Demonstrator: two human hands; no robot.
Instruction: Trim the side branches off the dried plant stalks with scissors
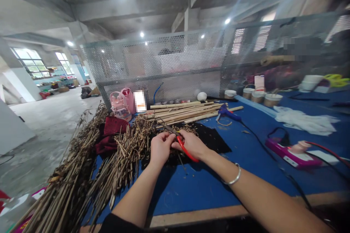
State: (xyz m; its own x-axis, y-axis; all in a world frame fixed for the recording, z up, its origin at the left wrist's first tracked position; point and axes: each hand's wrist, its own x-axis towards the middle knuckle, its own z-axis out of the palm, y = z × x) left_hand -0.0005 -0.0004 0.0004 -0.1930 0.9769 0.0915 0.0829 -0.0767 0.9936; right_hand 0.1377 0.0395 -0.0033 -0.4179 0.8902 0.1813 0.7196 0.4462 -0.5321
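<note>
Nearest the camera, two bare forearms reach out over the blue tabletop [207,189], the right one wearing a silver bangle [232,178]. The right hand [193,145] has its grip closed around the red handles of a pair of scissors [182,143]; the blades point away and up to the left, and they are thin and dark enough that their tips are hard to follow. The left hand [160,147] is just beside it, grip pinched together on what looks like a thin dry stalk, though the hands hide most of it. Both hands work over a black cloth [216,140] strewn with small brown trimmings. To the left a big heap of dried stalks [82,174] spills off the tabletop edge and out of view, partly burying a dark red cloth [111,134]. To the right lie a pink device [287,153] with cables and some white fabric [303,121]. Farther back lie pale bamboo sticks [188,111], a blue glue gun [228,113], pink jugs [123,103] and round tubs [262,95]. A perforated metal screen [175,65] blurs whatever stands behind it.
</note>
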